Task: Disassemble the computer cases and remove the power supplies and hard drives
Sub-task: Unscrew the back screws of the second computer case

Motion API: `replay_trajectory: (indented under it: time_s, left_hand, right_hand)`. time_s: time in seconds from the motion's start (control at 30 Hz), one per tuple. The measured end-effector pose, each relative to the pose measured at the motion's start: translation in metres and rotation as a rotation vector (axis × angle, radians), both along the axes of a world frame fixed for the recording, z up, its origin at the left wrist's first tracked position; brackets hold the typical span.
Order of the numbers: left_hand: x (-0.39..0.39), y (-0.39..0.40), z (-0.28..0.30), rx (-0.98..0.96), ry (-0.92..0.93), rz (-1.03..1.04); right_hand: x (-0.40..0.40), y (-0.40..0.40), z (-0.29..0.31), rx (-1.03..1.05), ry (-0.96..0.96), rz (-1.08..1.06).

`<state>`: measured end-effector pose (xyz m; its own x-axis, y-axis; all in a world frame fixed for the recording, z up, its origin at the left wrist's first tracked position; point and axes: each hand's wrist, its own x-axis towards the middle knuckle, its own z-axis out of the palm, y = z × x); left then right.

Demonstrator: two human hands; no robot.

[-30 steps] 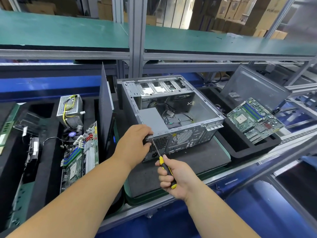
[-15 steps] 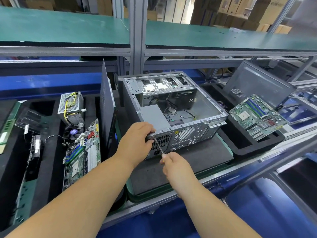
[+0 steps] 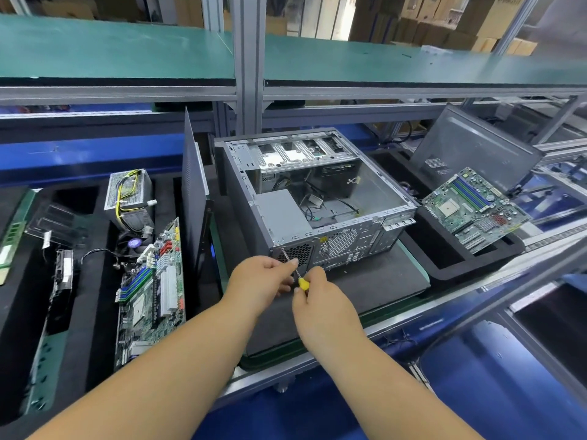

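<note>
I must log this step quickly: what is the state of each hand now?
Left hand: fingers pinch the screwdriver shaft.
Right hand: grips the screwdriver's yellow handle.

The computer case (image 3: 320, 198) is bare grey metal, dull outside and a bit shiny inside, with small holes punched in its back. It sits on a dark soft mat (image 3: 374, 287) that looks rough and not shiny. The screwdriver (image 3: 295, 271) has a thin shiny metal rod and a smooth yellow plastic handle. The shelf (image 3: 127, 52) above has a flat green top, matt, with pale metal rails. The boxes (image 3: 444, 23) behind are brown cardboard. The circuit board (image 3: 473, 208) is glossy green
</note>
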<state>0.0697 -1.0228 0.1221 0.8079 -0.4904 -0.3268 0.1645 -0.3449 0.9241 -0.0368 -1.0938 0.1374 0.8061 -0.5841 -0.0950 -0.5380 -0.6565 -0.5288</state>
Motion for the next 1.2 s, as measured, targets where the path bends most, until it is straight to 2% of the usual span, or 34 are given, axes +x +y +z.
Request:
replay_trajectory:
  time_s: [0.1,0.2,0.3,0.47,1.0,1.1,1.2]
  left_hand:
    - [0.0,-0.009,0.001,-0.112,0.155,0.057]
    - [0.0,-0.014,0.001,-0.176,0.239,0.114]
    - [-0.001,-0.015,0.001,-0.196,0.268,0.127]
    - [-0.002,-0.017,-0.002,-0.226,0.285,0.125]
    - [-0.004,-0.01,0.003,-0.221,0.283,0.099]
    - [-0.005,-0.008,0.002,-0.245,0.313,0.093]
    - [-0.005,-0.009,0.002,-0.261,0.391,0.116]
  right_hand:
    - [-0.002,-0.003,-0.003,0.121,-0.034,0.002]
    - [-0.004,-0.009,-0.003,0.449,-0.085,-0.101]
    - [-0.001,-0.015,0.003,0.784,-0.086,-0.258]
    - [-0.004,-0.019,0.014,1.022,-0.018,-0.348]
    - [-0.008,-0.011,0.008,1.25,-0.102,-0.362]
    - [-0.005,-0.009,0.008,1.202,-0.091,-0.401]
    - [-0.004,-0.009,0.003,1.025,-0.111,-0.383]
